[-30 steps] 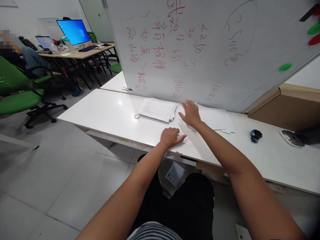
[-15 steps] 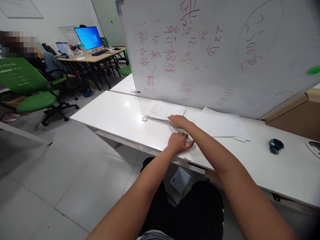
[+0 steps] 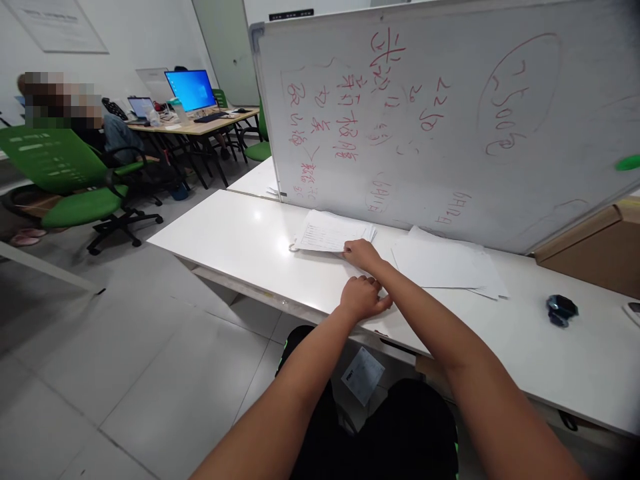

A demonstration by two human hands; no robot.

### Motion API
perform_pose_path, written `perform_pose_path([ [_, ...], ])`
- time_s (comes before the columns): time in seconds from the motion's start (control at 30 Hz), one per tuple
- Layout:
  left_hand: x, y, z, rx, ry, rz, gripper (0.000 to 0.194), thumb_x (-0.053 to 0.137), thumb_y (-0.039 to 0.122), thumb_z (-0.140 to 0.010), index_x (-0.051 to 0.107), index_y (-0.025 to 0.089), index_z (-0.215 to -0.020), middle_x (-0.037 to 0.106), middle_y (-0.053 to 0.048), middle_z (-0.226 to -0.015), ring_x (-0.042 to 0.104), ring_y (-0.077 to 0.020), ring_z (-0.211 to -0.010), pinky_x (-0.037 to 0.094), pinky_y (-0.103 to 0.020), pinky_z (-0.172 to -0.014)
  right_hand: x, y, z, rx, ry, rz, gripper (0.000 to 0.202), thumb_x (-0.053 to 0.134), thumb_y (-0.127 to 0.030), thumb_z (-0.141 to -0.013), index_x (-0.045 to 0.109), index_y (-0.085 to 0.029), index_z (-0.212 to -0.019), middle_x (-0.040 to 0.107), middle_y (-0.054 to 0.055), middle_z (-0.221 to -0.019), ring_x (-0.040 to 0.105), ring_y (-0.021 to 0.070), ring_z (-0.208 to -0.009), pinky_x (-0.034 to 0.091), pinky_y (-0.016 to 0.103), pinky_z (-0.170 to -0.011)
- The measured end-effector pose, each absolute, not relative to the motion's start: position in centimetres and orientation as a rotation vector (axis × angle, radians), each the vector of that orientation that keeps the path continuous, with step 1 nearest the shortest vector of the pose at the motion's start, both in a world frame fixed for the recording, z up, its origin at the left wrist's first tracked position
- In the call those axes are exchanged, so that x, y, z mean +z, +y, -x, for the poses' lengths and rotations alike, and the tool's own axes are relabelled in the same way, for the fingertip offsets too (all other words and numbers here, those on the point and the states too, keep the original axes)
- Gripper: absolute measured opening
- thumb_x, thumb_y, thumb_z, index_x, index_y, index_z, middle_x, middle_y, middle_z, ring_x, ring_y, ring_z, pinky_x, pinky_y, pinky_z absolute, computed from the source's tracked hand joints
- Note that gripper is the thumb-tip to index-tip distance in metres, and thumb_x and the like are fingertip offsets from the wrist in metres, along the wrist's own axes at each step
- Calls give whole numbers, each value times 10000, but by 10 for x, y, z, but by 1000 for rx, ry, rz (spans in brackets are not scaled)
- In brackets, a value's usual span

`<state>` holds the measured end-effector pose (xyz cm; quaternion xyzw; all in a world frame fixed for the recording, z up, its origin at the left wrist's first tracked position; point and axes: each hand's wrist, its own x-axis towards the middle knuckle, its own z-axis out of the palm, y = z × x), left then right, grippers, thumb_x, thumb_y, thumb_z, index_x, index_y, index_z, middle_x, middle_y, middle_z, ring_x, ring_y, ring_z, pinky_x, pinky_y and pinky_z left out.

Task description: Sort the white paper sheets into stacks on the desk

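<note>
My right hand (image 3: pixel 362 256) is closed on the near right edge of a stack of printed papers (image 3: pixel 325 233), its fingers pinching the sheets. Just nearer to me, my left hand (image 3: pixel 362 298) rests on the white table (image 3: pixel 240 233), fingers curled with the thumb out to the right; what lies under its fingers is hidden. A small ring (image 3: pixel 292 247) is at the left corner of the printed stack. More white sheets (image 3: pixel 440 261) lie right of my right hand, loosely overlapped.
A whiteboard (image 3: pixel 425 120) with red writing stands along the table's back edge. To the right are a dark watch-like object (image 3: pixel 562 308) and a cardboard box (image 3: pixel 590 247). Green chairs (image 3: pixel 83 207), a seated person and a desk with a monitor (image 3: pixel 190 90) are at the left.
My right hand has gone from lying over the stack's near edge with fingers reaching to a closed grip on it. The camera view has tilted up slightly.
</note>
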<state>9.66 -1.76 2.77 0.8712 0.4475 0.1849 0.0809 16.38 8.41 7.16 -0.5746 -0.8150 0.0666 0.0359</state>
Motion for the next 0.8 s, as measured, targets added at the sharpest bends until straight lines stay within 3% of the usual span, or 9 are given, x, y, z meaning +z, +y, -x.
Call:
perform_pose_path([
  [0.2, 25, -17, -97, 547, 1341, -2636, 437, 445, 516, -866, 652, 157, -1005, 688, -110, -943, 628, -260, -880, 440, -397, -743, 73, 84, -162, 343, -2362, 1803, 265, 442, -362, -909, 628, -180, -857, 690, 73, -880, 592, 177, -770, 354, 240, -620],
  [0.43, 23, -14, -95, 522, 1333, -2657, 496, 442, 546, -860, 658, 140, -1042, 692, -119, -937, 629, -275, -897, 445, -398, -730, 78, 71, -156, 238, -2299, 1844, 357, 273, -280, -965, 534, -169, -1183, 691, 132, -896, 617, 240, -787, 380, 296, -684],
  [0.57, 24, -16, -96, 563, 1414, -2630, 444, 433, 522, -883, 663, 151, -957, 687, -102, -872, 627, -255, -846, 422, -376, -701, 94, 60, -172, 51, -2163, 1746, 431, 218, -249, -971, 484, -174, -1302, 695, 125, -889, 609, 266, -870, 384, 342, -810],
  [0.8, 18, -14, -96, 708, 1581, -2608, 531, 365, 611, -903, 651, 163, -891, 678, -111, -867, 609, -238, -871, 354, -358, -750, 102, -10, -250, -290, -1718, 1522, 432, 269, -302, -979, 558, -162, -1269, 696, 110, -1028, 625, 231, -960, 457, 341, -851],
])
